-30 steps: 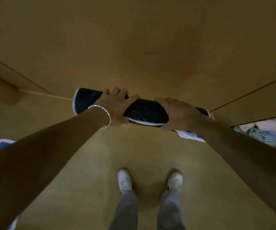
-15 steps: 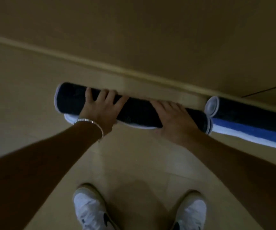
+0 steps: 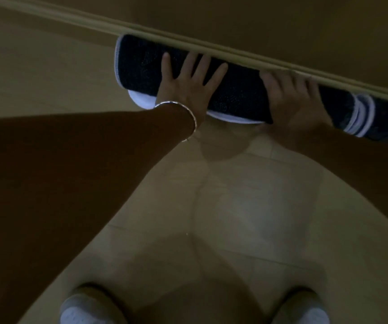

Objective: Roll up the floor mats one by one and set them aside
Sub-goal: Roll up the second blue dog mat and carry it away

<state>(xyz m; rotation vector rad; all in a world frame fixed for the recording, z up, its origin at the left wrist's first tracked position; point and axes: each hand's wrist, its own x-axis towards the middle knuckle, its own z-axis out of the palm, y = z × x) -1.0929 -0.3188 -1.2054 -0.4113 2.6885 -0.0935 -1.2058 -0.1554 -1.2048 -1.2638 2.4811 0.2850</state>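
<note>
A rolled dark floor mat point(image 3: 237, 94) with a white edge lies on the floor, pushed up against the skirting board. My left hand point(image 3: 186, 87), with a bangle at the wrist, presses on its left half with the fingers spread and straight. My right hand point(image 3: 293, 97) lies flat on the right half, its fingertips reaching the skirting board. A second rolled mat point(image 3: 375, 122) lies end to end with the first at the right edge, partly cut off by the frame.
The skirting board point(image 3: 211, 47) and wall run diagonally across the top. Pale floor tiles point(image 3: 235, 206) spread toward me. My two white shoes point(image 3: 87, 309) stand at the bottom edge.
I carried the rolled mat down to the floor, then pushed it against the skirting board beside the second roll. My fingers have flattened out on top. The view has come closer.
</note>
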